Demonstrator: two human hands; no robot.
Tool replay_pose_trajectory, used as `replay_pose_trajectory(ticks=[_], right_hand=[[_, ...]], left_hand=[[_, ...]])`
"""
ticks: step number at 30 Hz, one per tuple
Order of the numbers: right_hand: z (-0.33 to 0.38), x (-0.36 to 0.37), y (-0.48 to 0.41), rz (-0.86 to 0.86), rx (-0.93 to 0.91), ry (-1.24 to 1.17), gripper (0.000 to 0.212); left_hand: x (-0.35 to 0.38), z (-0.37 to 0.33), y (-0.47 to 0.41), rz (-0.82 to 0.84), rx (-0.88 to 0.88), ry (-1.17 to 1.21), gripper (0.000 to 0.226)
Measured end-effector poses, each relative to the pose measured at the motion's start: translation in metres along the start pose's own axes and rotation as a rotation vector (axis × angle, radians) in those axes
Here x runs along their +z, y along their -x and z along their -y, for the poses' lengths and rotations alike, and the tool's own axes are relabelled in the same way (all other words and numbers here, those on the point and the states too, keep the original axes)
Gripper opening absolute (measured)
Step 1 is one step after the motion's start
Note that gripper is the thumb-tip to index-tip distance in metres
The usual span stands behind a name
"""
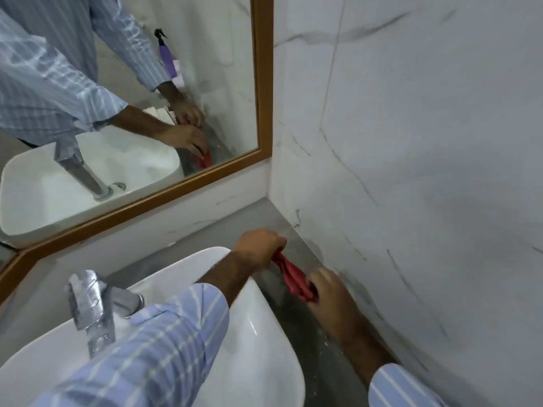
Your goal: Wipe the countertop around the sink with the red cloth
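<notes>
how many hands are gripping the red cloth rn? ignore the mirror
2. The left hand grips the far end of the bunched red cloth, by the white ceramic sink's back corner; the right hand grips the near end, along the marble wall.

A bathroom: white basin [258,333] with chrome tap [91,306] at 7 o'clock, wood-framed mirror [263,83] at 10 o'clock, marble-look wall tiles [426,142] at 2 o'clock.

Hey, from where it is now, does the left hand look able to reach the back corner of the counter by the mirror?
Probably yes. The left hand grips one end of the red cloth just short of that corner, and the grey countertop between them is bare, with only the sink under the forearm.
</notes>
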State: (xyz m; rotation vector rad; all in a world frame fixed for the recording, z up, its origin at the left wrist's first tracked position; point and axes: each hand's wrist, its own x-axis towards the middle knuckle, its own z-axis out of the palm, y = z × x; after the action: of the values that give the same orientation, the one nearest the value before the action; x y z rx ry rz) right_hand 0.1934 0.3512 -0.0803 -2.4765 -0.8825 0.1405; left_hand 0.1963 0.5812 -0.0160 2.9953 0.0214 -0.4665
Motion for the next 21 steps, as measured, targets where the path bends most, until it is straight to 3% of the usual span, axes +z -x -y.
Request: replay_pose_trajectory(ticks=[2, 5, 8, 10, 12, 14, 17, 21], right_hand=[[-0.002, 0.026, -0.002, 0.069, -0.055, 0.052, 0.032], [-0.005, 0.051, 0.009, 0.171, -0.108, 0.091, 0.044], [-0.008, 0.064, 0.025, 0.310, -0.204, 0.091, 0.042], [-0.018, 0.064, 0.033, 0.391, -0.286, 0.076, 0.052], [-0.027, 0.061, 0.030, 0.375, -0.341, 0.053, 0.049], [-0.027, 0.064, 0.016, 0.289, -0.372, 0.053, 0.044], [-0.010, 0.092, -0.019, 0.256, -0.364, 0.102, 0.054], [0.004, 0.131, -0.046, 0.404, -0.405, -0.041, 0.079]], left_hand=[[0.016, 0.009, -0.011, 0.047, 0.022, -0.061, 0.023], [0.028, 0.007, -0.018, 0.242, -0.032, -0.086, 0.024], [0.029, 0.008, -0.022, 0.400, -0.070, 0.010, 0.029], [0.027, 0.019, -0.012, 0.252, -0.144, 0.190, 0.034], [0.031, 0.036, 0.011, -0.152, -0.291, 0.378, 0.036], [0.043, 0.053, 0.044, -0.495, -0.484, 0.335, 0.037], [0.069, 0.071, 0.083, -0.454, -0.819, 0.234, 0.068], [0.091, 0.073, 0.096, -0.388, -0.780, 0.143, 0.082]])
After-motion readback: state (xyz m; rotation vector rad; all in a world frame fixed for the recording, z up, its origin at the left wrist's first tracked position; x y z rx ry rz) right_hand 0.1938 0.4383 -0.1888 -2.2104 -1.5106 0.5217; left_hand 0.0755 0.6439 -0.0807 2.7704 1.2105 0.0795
